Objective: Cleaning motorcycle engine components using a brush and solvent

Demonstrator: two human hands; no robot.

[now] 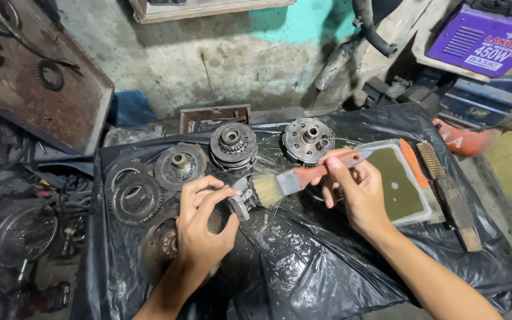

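Over a bench draped w/ glossy black plastic sheeting point(303, 266), both hands work at centre frame. Left hand point(200, 228) has fingers curled tight, thumb and fingertips pinching a small grey metal part point(241, 203), held just above the sheet. Right hand point(357, 192) is closed round the orange handle of a flat paintbrush w/ pale bristles point(280, 185); bristle tips touch the small part.

Just right of the right hand sits a shallow rectangular plastic tray w/ orange edge, holding murky greenish liquid point(413, 178); the hand covers its left side. Beside the tray's right edge lies a wooden-handled wire brush point(448, 192).

Along the sheet's back edge: a round toothed metal clutch assembly point(233, 145), another round metal hub w/ springs point(308, 139), a flatter round metal plate point(180, 166). Front left lies a dark toothed ring gear point(136, 198). A rusty disc sits under the left wrist, mostly hidden.

Room: stained concrete wall w/ teal paint patch point(291, 24), rusty metal board point(42, 83) leaning at left, purple boxy machine point(484, 38) top right, partly cut off. Left floor area is dark clutter, hard to make out. Exact shape of the small part can't be told, since fingers and bristles cover it.
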